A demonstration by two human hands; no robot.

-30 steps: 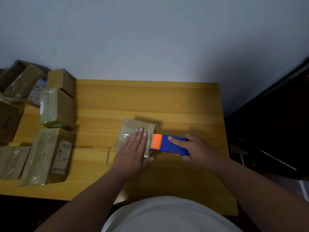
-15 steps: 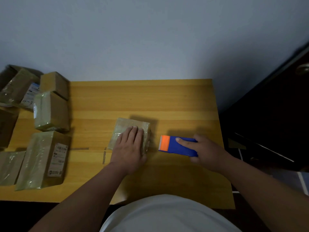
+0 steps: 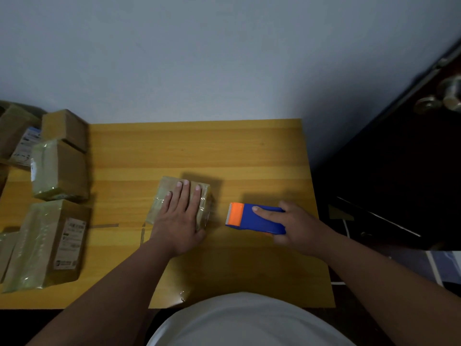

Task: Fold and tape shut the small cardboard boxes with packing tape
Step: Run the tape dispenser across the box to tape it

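L hand (image 3: 179,216) lies flat, fingers straight & close together, pressing the taped small box (image 3: 174,196) mid-counter (image 3: 249,151), while R hand (image 3: 296,227) grips the blue tape dispenser (image 3: 254,218) just right of box, clear of it; best to rub tape edges down firmly w/ palm.

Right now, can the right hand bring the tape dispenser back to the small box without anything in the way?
Probably yes. The right hand holds the tape dispenser just right of the small box, with only bare table between them. The left hand lies flat on the box top, covering much of it.
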